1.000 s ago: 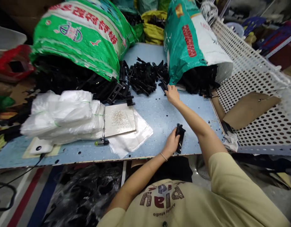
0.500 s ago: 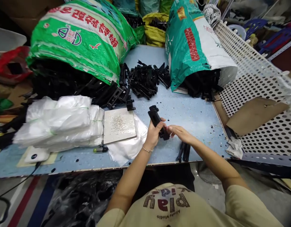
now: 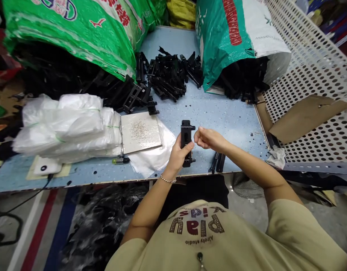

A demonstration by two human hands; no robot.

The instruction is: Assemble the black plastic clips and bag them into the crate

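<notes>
My left hand (image 3: 176, 158) is closed around a long black plastic bracket (image 3: 186, 131), held upright over the front of the table with two pegs pointing right. Just right of it is my right hand (image 3: 212, 139), apart from the bracket, its fingers curled together in a pinch. Whatever may be between those fingertips is too small to make out. Below the right hand, a few black plastic strips (image 3: 217, 162) lie near the table edge. A pale square board (image 3: 141, 132) strewn with tiny shiny metal pieces lies left of my left hand.
Black plastic parts (image 3: 169, 75) are heaped at the back, between an open green sack (image 3: 77, 34) and a teal-and-white sack (image 3: 221, 49). Bundled clear plastic bags (image 3: 68, 128) lie left. A white perforated panel (image 3: 311, 79) borders the right side.
The bracket has turned from tilted to nearly upright in my left hand. My right hand has drawn off it and curled its fingers. The camera view has tipped downward.
</notes>
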